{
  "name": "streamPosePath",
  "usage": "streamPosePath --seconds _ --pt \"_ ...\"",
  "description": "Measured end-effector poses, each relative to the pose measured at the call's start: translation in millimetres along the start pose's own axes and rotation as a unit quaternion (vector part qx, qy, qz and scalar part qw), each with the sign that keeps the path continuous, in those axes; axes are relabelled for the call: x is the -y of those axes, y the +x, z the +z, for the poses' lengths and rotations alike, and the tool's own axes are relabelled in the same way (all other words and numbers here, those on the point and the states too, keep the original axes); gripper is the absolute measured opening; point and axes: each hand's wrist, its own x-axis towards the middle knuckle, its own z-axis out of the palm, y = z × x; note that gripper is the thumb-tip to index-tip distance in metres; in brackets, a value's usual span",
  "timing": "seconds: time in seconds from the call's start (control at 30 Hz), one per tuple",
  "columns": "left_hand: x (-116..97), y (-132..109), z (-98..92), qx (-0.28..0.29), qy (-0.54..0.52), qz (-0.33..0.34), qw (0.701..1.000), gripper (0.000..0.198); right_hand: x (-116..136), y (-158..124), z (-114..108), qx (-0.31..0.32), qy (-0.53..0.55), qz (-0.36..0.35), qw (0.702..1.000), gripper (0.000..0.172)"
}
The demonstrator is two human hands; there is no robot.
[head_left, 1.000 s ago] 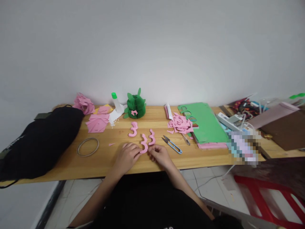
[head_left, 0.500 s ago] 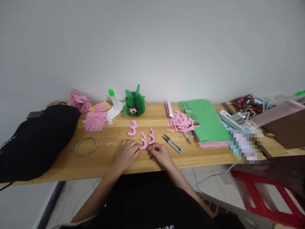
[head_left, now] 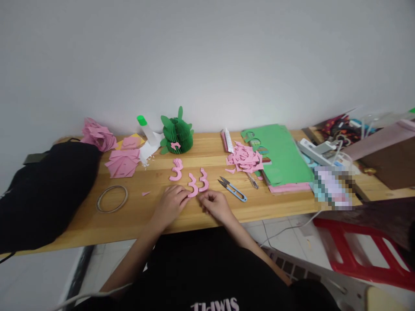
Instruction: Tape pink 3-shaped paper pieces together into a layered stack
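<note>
On the wooden table two wavy pink paper strips stand side by side between my hands. My left hand (head_left: 171, 202) has its fingers closed at the lower end of the left strip (head_left: 193, 185). Just below the right strip (head_left: 203, 180), my right hand (head_left: 215, 205) is curled with thumb and fingertips together; whatever is between them is hidden. A small stack of similar pink strips (head_left: 176, 169) lies behind my left hand. To the right of my right hand rest blue-handled thread snips (head_left: 232, 189). A tiny pink scrap (head_left: 146, 193) lies left of my left hand.
A green honeycomb paper cactus (head_left: 177, 134) and a green-capped glue bottle (head_left: 147, 131) stand at the back. Pink scraps (head_left: 244, 157) lie beside green sheets (head_left: 275, 151). A tape ring (head_left: 112, 198) and black bag (head_left: 48, 190) are leftward; a red stool (head_left: 359, 255) stands below right.
The camera view has shifted slightly, so most of the table's things appear a little higher and farther left. Both hands stay by the two pink strips, with little visible movement.
</note>
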Motion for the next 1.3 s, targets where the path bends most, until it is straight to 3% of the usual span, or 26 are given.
streamPosePath --seconds 0.3,0.67,0.8,0.93,1.07,1.2,1.3 --pt "3.6 4.3 1.2 0.012 -0.015 -0.009 1.000 0.019 10.4 0.0 -9.0 0.059 0.027 0.057 0.996 0.018" --pt "7.1 15.2 -3.8 0.034 -0.067 -0.019 0.997 0.014 25.4 -3.0 -27.5 0.103 0.018 0.070 0.992 0.025" --pt "8.6 16.3 -7.1 0.052 -0.086 -0.035 0.994 0.015 32.5 2.5 -35.2 0.070 -0.034 0.052 0.996 0.026" --pt "9.8 20.5 -12.9 0.082 -0.101 -0.045 0.990 0.014 40.0 14.6 -37.3 -0.012 -0.145 0.006 0.989 0.019" --pt "9.6 26.7 -19.6 0.114 -0.105 -0.051 0.987 0.013 49.5 28.3 -29.2 -0.085 -0.280 -0.032 0.956 0.014" --pt "8.1 34.7 -26.2 0.126 -0.107 -0.060 0.984 0.013 59.3 40.1 -15.8 -0.095 -0.385 -0.039 0.917 0.029" --pt "6.6 42.6 -29.5 0.124 -0.106 -0.061 0.985 0.018 65.0 47.8 -6.7 -0.093 -0.442 -0.024 0.892 0.021"
